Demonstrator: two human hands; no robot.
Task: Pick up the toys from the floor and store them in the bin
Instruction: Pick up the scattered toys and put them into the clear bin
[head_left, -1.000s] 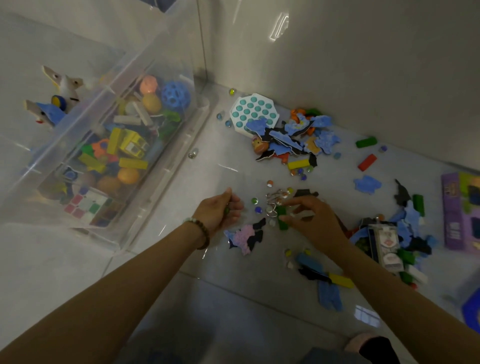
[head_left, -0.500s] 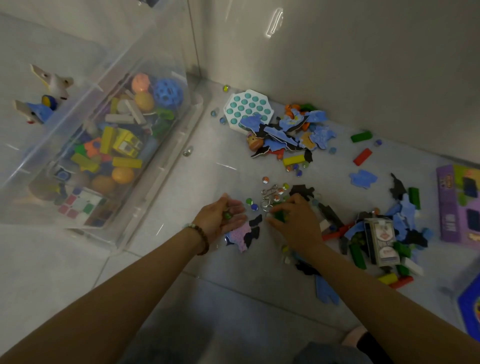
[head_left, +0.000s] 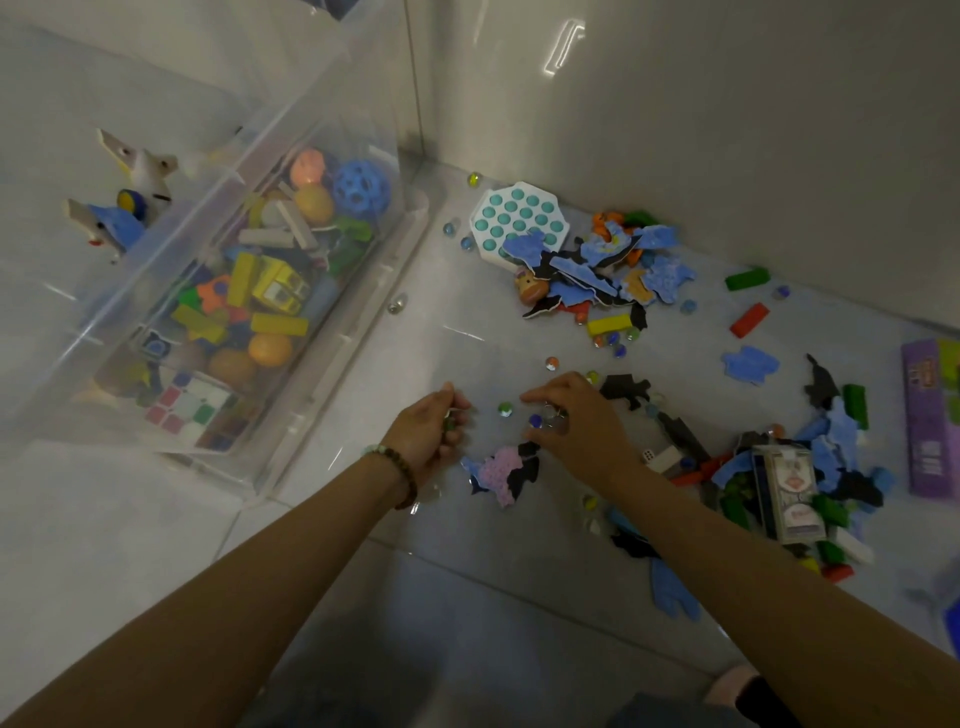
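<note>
A clear plastic bin (head_left: 332, 364) full of blocks, balls and a cube puzzle stands on the floor at the left. My left hand (head_left: 426, 436) hovers beside it with fingers curled round small marbles. My right hand (head_left: 576, 426) is low over the floor, fingers curled over a blue marble (head_left: 535, 419) and a bunch of metal rings. A green marble (head_left: 504, 409) lies between my hands. A pink and black puzzle piece (head_left: 501, 470) lies just below them.
A teal pop toy (head_left: 519, 218) and a heap of blue puzzle pieces (head_left: 623, 265) lie by the wall. More blocks, a card case (head_left: 787, 493) and a purple box (head_left: 930, 421) crowd the right. Loose marbles dot the tiles.
My right hand has let go of the green block and shifted left over the marbles and metal rings. My left hand has stayed curled near the bin.
</note>
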